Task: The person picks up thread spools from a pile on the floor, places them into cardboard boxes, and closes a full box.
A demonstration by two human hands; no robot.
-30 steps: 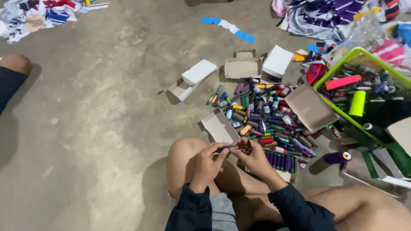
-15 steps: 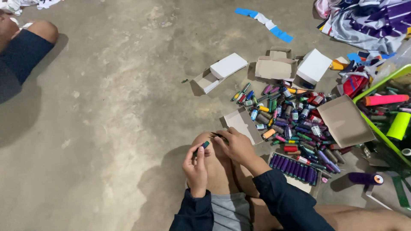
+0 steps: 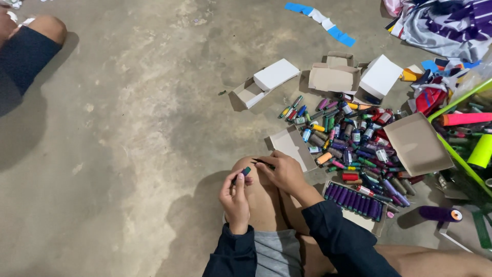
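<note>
Since half a second ago the hands have drawn apart over the raised knee: the left hand (image 3: 236, 197) now pinches a small dark spool (image 3: 246, 171) upright at its fingertips, and the right hand (image 3: 283, 172) pinches a thin dark sliver, perhaps a wrapper. One tray of purple spools (image 3: 355, 201) beside the knee looks filled. The large heap of mixed spools (image 3: 353, 138) lies loose on the floor (image 3: 128, 143) among open white boxes (image 3: 277, 74), so most sorting appears left.

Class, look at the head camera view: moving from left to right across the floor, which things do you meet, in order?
Another person's knee → left hand holding a small spool → right hand → heap of coloured thread spools → flat brown cardboard piece → green basket.
</note>
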